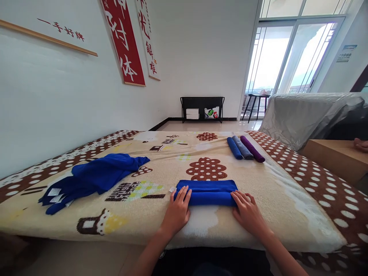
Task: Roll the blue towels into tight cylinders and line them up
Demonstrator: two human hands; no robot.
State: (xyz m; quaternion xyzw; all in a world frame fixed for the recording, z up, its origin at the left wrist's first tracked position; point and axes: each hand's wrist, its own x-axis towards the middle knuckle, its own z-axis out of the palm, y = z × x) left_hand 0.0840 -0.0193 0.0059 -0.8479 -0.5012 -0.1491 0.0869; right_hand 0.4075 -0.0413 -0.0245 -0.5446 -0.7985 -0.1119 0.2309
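Note:
A blue towel [205, 186] lies partly rolled in front of me, its near edge a thick roll and its far part flat. My left hand [177, 207] holds the roll's left end, fingers curved over the top, beside a small white tag. At the right end, my right hand [247, 209] grips the same roll with its fingers over it. A crumpled heap of blue cloth [100, 174] with white tags rests to the left. Farther off to the right, a rolled blue towel [234, 148], a grey-blue one [242, 148] and a purple one [252, 148] lie side by side.
Everything lies on a patterned fleece blanket [161, 214] with a brown dotted border. At right stand a cardboard box [333, 157], with another person's hand [361, 145] by it, and a plastic-covered piece of furniture [310, 111]. A black rack [202, 105] stands against the back wall.

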